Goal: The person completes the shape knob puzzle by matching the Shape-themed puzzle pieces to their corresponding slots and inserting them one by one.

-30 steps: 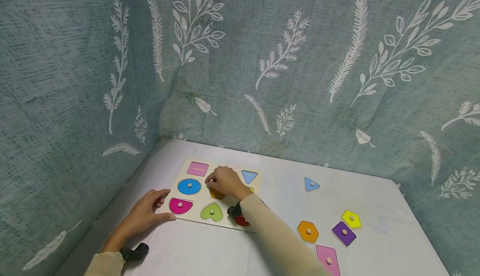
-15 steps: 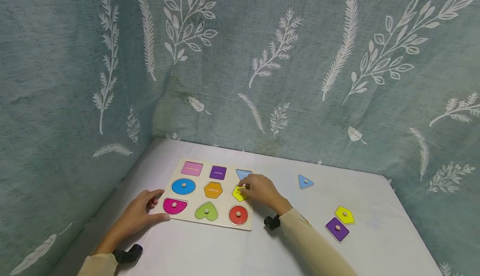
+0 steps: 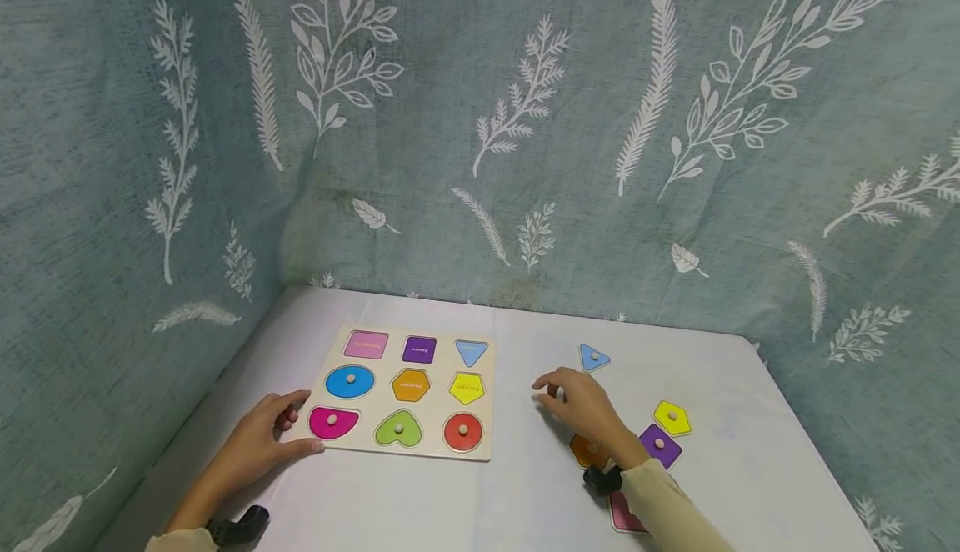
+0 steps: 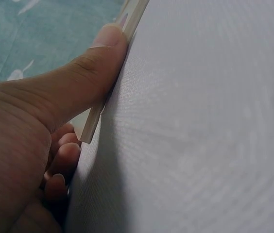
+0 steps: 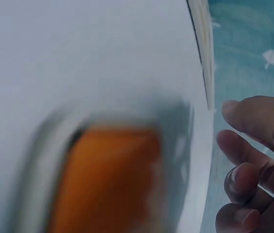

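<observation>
A pale wooden shape-puzzle board [image 3: 432,433] lies flat at left of centre in the head view. My left hand [image 3: 255,444] holds its near left corner, the thumb [image 4: 86,73] along the edge in the left wrist view. Knobbed pieces fill some recesses: a blue oval [image 3: 350,381], a magenta half-circle [image 3: 334,424], a green heart [image 3: 399,429] and a red circle [image 3: 462,432]. My right hand [image 3: 588,406] holds nothing, fingers loosely bent, over the table right of the board. Beneath its wrist is an orange hexagon piece [image 3: 587,452], partly covered.
Other loose knobbed pieces lie to the right: a blue triangle [image 3: 593,358], a yellow pentagon [image 3: 671,420], a purple square [image 3: 663,447] and a pink rectangle [image 3: 624,516] half under the sleeve. A patterned cloth wall [image 3: 420,268] borders the white table [image 3: 405,502].
My right hand has moved right, off the board from over its hexagon and pentagon recesses, to above the loose pieces. My left hand stays at the board's corner. The head view has shifted slightly.
</observation>
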{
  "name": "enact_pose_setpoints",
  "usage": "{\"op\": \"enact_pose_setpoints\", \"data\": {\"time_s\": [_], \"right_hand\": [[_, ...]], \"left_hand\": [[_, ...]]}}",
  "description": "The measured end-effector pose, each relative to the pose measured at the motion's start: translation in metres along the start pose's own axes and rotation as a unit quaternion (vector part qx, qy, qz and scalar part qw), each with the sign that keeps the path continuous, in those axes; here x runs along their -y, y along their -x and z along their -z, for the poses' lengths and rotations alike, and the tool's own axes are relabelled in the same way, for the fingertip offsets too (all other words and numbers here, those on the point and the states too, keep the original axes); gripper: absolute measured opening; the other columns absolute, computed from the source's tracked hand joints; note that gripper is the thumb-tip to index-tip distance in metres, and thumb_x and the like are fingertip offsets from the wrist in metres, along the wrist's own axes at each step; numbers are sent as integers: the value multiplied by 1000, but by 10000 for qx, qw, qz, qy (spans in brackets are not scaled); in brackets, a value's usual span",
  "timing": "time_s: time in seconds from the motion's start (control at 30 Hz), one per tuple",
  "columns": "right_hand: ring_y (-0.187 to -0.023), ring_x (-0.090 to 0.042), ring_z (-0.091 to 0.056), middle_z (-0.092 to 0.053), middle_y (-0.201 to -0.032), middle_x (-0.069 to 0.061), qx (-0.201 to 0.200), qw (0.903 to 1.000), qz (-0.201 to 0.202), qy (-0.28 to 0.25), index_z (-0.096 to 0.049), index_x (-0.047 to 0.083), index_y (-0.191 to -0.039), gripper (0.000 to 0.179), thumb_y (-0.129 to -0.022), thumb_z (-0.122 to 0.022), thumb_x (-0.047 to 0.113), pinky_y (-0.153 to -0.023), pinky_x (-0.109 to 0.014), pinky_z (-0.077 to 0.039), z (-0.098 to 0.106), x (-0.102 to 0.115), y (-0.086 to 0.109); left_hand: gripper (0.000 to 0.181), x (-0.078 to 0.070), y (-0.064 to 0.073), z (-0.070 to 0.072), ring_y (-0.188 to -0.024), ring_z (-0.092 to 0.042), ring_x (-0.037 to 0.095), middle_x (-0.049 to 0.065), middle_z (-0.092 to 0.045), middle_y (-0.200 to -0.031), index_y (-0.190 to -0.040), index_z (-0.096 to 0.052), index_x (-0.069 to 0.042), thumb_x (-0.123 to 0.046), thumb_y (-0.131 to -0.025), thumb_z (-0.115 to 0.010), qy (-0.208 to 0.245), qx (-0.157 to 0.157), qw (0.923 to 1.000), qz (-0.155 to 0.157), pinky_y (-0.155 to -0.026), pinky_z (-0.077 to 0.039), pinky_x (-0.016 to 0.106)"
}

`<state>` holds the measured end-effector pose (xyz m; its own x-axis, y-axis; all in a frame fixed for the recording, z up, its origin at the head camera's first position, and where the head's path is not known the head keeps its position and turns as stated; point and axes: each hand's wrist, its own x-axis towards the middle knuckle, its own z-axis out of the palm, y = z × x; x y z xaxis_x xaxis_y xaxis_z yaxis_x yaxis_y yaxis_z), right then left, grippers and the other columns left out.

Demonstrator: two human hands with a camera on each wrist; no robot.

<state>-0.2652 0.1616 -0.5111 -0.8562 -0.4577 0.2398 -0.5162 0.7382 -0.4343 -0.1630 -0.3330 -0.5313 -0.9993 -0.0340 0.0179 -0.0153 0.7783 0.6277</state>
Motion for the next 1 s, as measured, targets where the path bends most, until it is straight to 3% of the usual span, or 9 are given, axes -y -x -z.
{"op": "enact_pose_setpoints", "data": {"time_s": [0.17,0.3,0.5,0.8,1.0], "right_hand": [[-69,-6,-49,-58,-83,15,-73,9993,-331,-164,-78,18,-106,13,-92,-79,19,-65,-25,-47,13,-16,24],[-68,-6,-50,-58,-83,13,-117,9974,-630,-329,-77,18,-104,13,-92,-80,17,-64,-24,-48,22,-28,43],[-68,-6,-50,-61,-83,12,-110,9963,-655,-545,-77,16,-102,11,-91,-80,16,-62,-24,-47,35,-35,57],[-66,-6,-51,-63,-83,14,903,9909,-449,-894,-76,21,-95,10,-90,-81,29,-60,-24,-46,51,-34,71],[-64,-4,-50,-61,-79,14,1150,9875,-556,-922,-76,21,-92,11,-88,-83,29,-56,-24,-44,49,-37,79]], "left_hand": [[93,3,4,0,-94,-48,24,6,-45,-95,-141,-55,2,-48,-72,-92,-24,-159,9998,-147,-71,-44,33],[94,5,6,-2,-93,-48,24,6,-45,-95,-141,-55,2,-49,-72,-92,26,-80,9999,-66,-70,-44,31],[95,8,3,-1,-95,-48,25,6,-45,-97,-142,-54,2,-50,-72,-92,-59,-166,9998,-106,-70,-44,32],[93,2,-1,-2,-93,-46,24,6,-44,-96,-141,-55,2,-49,-72,-92,44,-125,9997,-191,-70,-42,30],[91,2,-1,-4,-91,-47,23,5,-44,-94,-139,-56,1,-49,-72,-92,-36,-81,9998,-182,-71,-43,30]]}}
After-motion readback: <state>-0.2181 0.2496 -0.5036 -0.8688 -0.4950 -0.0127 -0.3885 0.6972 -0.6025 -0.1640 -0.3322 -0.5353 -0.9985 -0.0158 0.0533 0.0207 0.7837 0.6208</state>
